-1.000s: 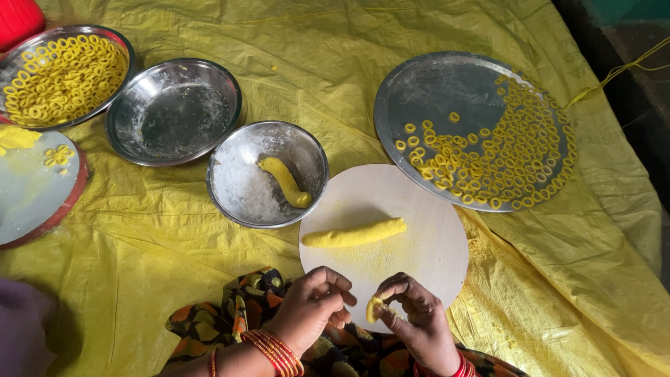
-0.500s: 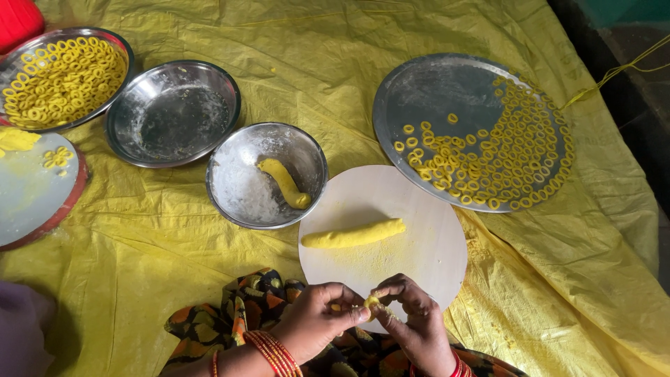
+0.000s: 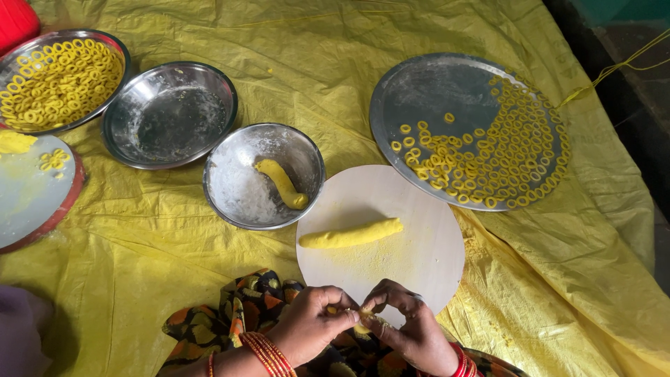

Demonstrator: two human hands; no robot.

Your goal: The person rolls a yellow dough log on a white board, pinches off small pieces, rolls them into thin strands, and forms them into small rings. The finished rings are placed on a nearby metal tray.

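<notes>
Fingers: fingertips (image 3: 349, 315) of both hands meet at the near edge of the round board, pinched shut on a small piece of yellow dough (image 3: 363, 321)
Left hand (image 3: 317, 324): thumb and forefinger closed on the left end of the dough piece; red bangles at the wrist
Right hand (image 3: 412, 328): fingers curled over and closed on the right side of the same piece; red bangle at the wrist
Dough piece: held between the two sets of fingertips, mostly covered by them, so its shape cannot be told; it sits just above the near rim of the board
Round board (image 3: 419, 209): pale, flat, lying on the yellow sheet directly beyond the hands, dusted with yellow crumbs
Dough roll (image 3: 351, 234): yellow log lying across the board, apart from the fingers, on the far side of them
Small steel bowl (image 3: 230, 150): just left of the board, holds white flour and a second, curved yellow dough roll (image 3: 283, 183)
Large steel plate (image 3: 426, 91): beyond the board on the right, its edge overlapping the board; right half covered with small yellow dough rings (image 3: 509, 150)
Empty steel dish (image 3: 171, 115): left of the small bowl, faint white residue inside
Far-left steel plate (image 3: 115, 49): filled with yellow rings
Red-rimmed board (image 3: 35, 199): at the left edge, a few rings and a lump of yellow dough on it
Yellow sheet (image 3: 139, 251): crinkled plastic under everything
Patterned cloth (image 3: 244, 307): below the left wrist
</notes>
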